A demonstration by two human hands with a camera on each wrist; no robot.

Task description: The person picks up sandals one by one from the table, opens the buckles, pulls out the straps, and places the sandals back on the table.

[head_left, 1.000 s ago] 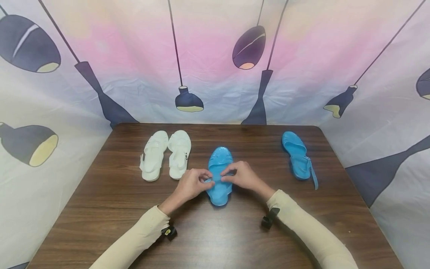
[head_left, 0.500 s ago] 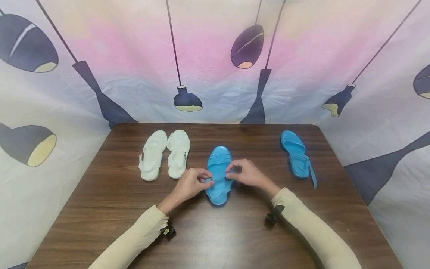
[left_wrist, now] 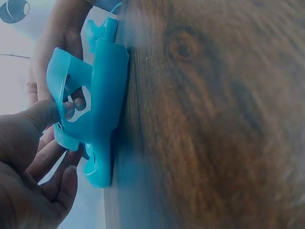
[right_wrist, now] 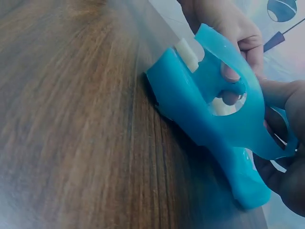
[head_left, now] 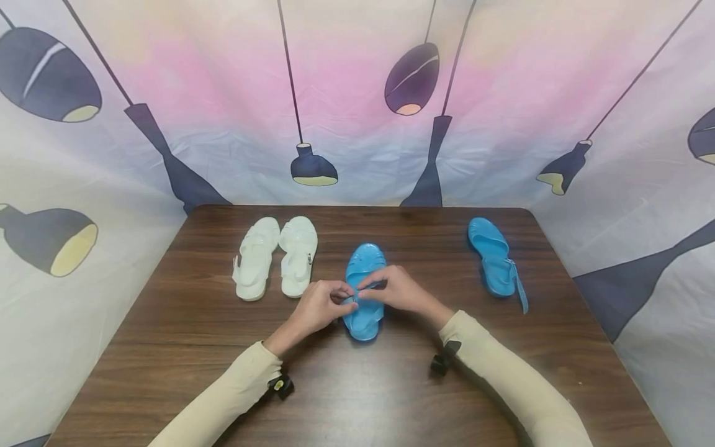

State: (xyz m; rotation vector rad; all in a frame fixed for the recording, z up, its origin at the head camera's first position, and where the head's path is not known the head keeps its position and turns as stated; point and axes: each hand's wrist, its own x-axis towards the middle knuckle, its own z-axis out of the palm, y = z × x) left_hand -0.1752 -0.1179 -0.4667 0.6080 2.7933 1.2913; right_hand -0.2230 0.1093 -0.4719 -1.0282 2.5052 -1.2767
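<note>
A blue sandal (head_left: 365, 324) lies on the table between both hands, toe pointing away. My left hand (head_left: 318, 305) pinches the left side of its ankle strap near the small buckle; in the left wrist view the thumb and fingers are around that strap end (left_wrist: 66, 138). From the other side my right hand (head_left: 404, 292) pinches the loose strap (right_wrist: 285, 149), which bends in a loop in the right wrist view. The fingertips of both hands nearly meet above the sandal. They mostly hide the buckle, so whether the strap passes through it is unclear.
Two white sandals (head_left: 298, 239) stand side by side at the back left of the brown wooden table (head_left: 357, 397). A second blue sandal (head_left: 499, 276), its strap hanging loose, lies at the back right. A curtain printed with lamps (head_left: 357, 124) hangs behind the table.
My right hand first drew a little to the right with the strap, then came back left, close to the left fingertips. The left hand and the sandals stay in place.
</note>
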